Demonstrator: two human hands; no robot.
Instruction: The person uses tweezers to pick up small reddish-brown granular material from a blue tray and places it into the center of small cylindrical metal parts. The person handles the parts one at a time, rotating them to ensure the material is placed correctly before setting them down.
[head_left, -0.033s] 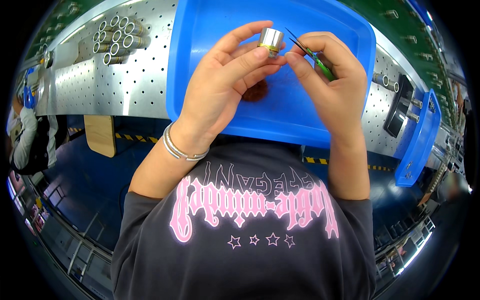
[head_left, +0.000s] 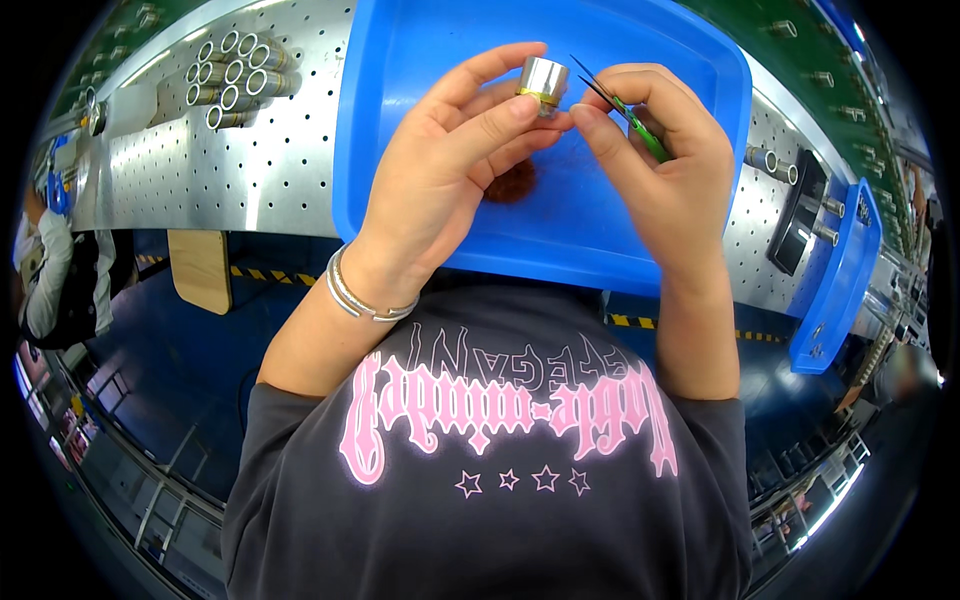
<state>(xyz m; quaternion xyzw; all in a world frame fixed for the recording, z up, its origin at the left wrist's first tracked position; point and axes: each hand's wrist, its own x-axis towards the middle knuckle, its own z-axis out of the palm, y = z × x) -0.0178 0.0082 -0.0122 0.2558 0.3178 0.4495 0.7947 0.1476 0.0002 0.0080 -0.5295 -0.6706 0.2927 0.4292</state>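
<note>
left hand (head_left: 450,170) pinching a small silver cylinder (head_left: 541,82) by its fingertips, right hand (head_left: 660,150) gripping green-handled tweezers (head_left: 625,110) just right of it, both over a blue tray (head_left: 420,60)

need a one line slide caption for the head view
Left hand holds a small metal cylinder over a blue tray while the right hand brings green-handled tweezers to it.

A factory assembly station: perforated metal bench (head_left: 250,170), stacked metal tubes (head_left: 230,80) (blue parts tray (head_left: 600,240) too).
</note>
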